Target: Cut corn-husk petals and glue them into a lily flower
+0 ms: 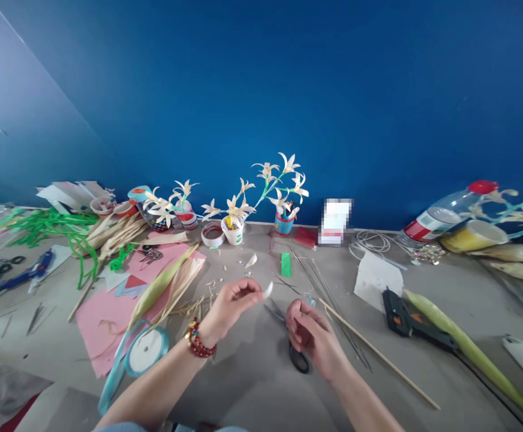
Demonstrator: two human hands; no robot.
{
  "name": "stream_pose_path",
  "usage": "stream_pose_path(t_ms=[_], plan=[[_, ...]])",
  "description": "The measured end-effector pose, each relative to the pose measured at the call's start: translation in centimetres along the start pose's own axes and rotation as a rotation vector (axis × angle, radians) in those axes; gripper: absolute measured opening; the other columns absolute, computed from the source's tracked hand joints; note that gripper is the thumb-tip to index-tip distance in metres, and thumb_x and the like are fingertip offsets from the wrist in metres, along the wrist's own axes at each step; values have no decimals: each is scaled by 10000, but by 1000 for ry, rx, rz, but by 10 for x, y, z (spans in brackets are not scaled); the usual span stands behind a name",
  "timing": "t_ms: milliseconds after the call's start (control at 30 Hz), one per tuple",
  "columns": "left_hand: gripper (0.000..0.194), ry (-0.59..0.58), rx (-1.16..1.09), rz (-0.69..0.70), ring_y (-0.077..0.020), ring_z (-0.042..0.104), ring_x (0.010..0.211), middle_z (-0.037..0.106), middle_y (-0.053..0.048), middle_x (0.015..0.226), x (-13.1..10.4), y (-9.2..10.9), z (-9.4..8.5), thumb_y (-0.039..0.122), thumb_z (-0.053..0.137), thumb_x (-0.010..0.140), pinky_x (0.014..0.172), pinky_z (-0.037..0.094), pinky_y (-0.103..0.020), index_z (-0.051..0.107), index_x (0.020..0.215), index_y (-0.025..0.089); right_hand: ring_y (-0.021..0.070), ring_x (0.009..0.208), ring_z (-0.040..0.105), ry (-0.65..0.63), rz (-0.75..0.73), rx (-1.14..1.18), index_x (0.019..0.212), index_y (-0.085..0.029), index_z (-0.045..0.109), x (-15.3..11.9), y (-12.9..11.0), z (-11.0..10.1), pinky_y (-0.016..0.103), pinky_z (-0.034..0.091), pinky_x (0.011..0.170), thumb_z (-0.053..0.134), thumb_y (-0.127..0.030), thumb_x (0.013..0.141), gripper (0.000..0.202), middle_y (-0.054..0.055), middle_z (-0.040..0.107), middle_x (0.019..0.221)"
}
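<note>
Between the thumb and fingertips of my left hand (239,303), a small white curved petal (268,290) sticks out to the right. My right hand (310,333) is a short way to the right, its fingers curled in and thumb near the fingertips; what they hold, if anything, does not show. Scissors with a black handle (298,360) pass behind the right hand, blades pointing up and left toward the petal. Whether the right hand touches them I cannot tell. Another white petal (251,260) and small scraps lie beyond my left hand.
Behind stand cups (233,231) with pale husk flowers (291,163). On the left are pink paper (102,324), corn husks (153,294), blue ribbon (148,351) and green pipe cleaners (45,225). On the right are a wooden stick (378,354), wires (328,294) and a black glue gun (417,324).
</note>
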State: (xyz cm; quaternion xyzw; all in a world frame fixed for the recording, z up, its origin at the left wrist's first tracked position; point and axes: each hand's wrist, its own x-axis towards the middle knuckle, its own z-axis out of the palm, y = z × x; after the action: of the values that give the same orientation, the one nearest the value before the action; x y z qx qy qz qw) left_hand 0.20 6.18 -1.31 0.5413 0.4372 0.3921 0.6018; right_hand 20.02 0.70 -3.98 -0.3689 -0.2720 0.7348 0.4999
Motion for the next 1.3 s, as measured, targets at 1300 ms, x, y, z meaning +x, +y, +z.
stream_pose_path(t_ms=[1300], plan=[[154, 420, 1034, 133, -164, 632, 791, 683, -35, 871, -73, 23, -164, 281, 519, 877, 727, 479, -258, 642, 854, 192, 87, 446, 439, -21, -13, -663, 668, -195, 526, 7, 10, -5, 201, 357, 453, 633, -652, 753, 477, -44, 468, 582]])
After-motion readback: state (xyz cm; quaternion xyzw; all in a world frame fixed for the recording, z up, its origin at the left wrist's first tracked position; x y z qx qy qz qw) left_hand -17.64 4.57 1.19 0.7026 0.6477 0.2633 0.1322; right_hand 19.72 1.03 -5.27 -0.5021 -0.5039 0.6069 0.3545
